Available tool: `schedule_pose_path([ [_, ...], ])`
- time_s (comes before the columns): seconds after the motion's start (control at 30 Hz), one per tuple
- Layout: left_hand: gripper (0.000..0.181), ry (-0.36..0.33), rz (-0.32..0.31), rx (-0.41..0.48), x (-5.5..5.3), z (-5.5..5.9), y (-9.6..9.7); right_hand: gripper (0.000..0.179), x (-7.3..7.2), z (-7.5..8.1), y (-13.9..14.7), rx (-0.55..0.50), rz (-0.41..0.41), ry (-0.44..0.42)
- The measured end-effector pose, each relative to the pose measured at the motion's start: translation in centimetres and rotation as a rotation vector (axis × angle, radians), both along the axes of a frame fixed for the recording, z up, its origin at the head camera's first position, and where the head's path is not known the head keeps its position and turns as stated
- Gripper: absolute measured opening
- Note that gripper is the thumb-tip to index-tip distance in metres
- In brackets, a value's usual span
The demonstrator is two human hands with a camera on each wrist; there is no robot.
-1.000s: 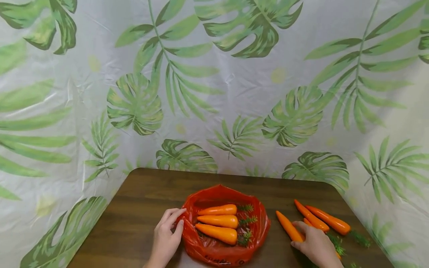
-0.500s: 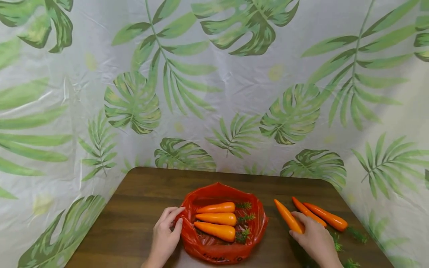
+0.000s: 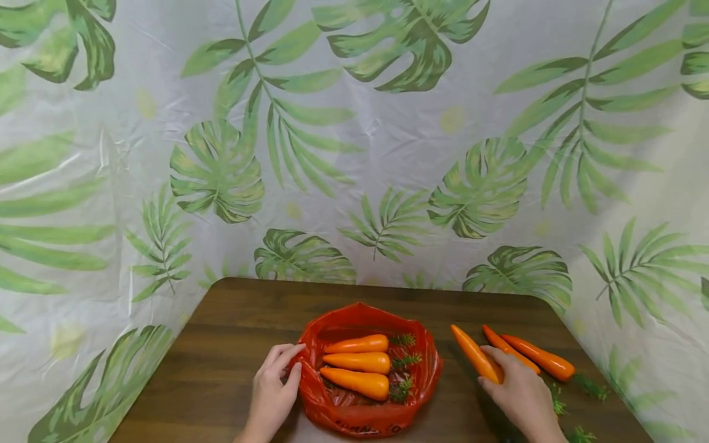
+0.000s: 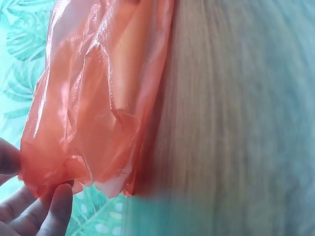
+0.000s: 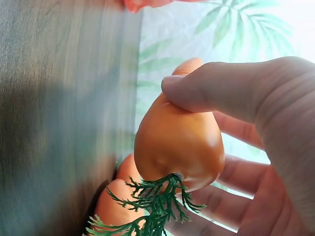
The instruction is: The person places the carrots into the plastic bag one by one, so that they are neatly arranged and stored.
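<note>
A red plastic bag (image 3: 368, 424) stands on the table with its mouth spread wide. Inside lie three orange carrots (image 3: 357, 363), their green tops pointing right. My left hand (image 3: 275, 387) pinches the bag's left rim between thumb and fingers; the left wrist view shows the thin film (image 4: 88, 123) in that grip. To the right of the bag, my right hand (image 3: 517, 387) holds another carrot (image 3: 475, 354) near its thick end, its tip pointing away and to the left. In the right wrist view the thumb presses on this carrot (image 5: 179, 142), above its leafy green top (image 5: 165, 201).
More carrots (image 3: 545, 359) lie at the table's right side, partly hidden behind my right hand, with green tops (image 3: 589, 387) near the edge. The dark wooden table (image 3: 244, 320) ends at the back against a leaf-patterned sheet (image 3: 388, 154).
The right hand has lifted its carrot a little off the table and moved it slightly away from me. My left hand keeps its hold on the bag's rim.
</note>
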State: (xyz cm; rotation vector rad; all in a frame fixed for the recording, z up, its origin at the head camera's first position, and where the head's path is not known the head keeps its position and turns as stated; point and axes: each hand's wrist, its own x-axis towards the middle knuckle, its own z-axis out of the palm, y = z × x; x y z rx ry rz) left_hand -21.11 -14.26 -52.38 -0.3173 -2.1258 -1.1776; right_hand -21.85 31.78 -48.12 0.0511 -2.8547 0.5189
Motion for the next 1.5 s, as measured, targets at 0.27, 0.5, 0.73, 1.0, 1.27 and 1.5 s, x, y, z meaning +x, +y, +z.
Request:
schedule_pose_path([
  [0.27,0.036,0.005,-0.004,-0.011,-0.1,-0.1,0.1,0.064,0.0,0.1,-0.3,0.005,-0.015,0.021],
  [0.5,0.039,0.034,0.004,-0.028,-0.1,-0.1,-0.2,0.06,0.1,0.0,-1.1,-0.023,-0.027,0.052],
  [0.73,0.042,0.042,0.004,-0.047,-0.1,0.4,-0.3,0.059,0.1,0.3,-2.0,-0.039,-0.012,0.092],
  [1.0,0.038,0.007,-0.003,-0.04,0.2,0.3,-0.2,0.06,0.5,0.8,-2.4,-0.047,0.015,0.135],
  [1.27,0.036,0.006,0.0,-0.054,0.2,0.4,-0.2,0.06,0.9,1.3,-3.0,-0.058,0.039,0.161],
  [1.5,0.037,0.009,0.009,-0.049,0.2,0.3,-0.1,0.06,0.9,1.4,-3.3,-0.059,0.059,0.195],
])
